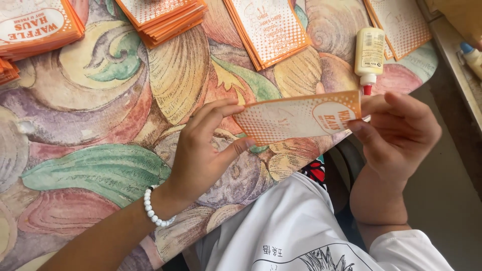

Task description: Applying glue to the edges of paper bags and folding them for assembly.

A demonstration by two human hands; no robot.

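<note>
An orange and white printed paper piece [296, 116] is held up flat between both hands, just above the table edge. My left hand [203, 150], with a white bead bracelet at the wrist, pinches its left end between thumb and fingers. At its right end my right hand [396, 133] grips the paper. A cream glue bottle [369, 52] with a red tip lies on the table just beyond the paper.
Several stacks of the same orange printed papers [165, 17] lie along the far side of the table, whose cloth [100, 125] has a colourful shell pattern. A second bottle with a blue cap [472, 57] lies at the far right. My white shirt fills the bottom.
</note>
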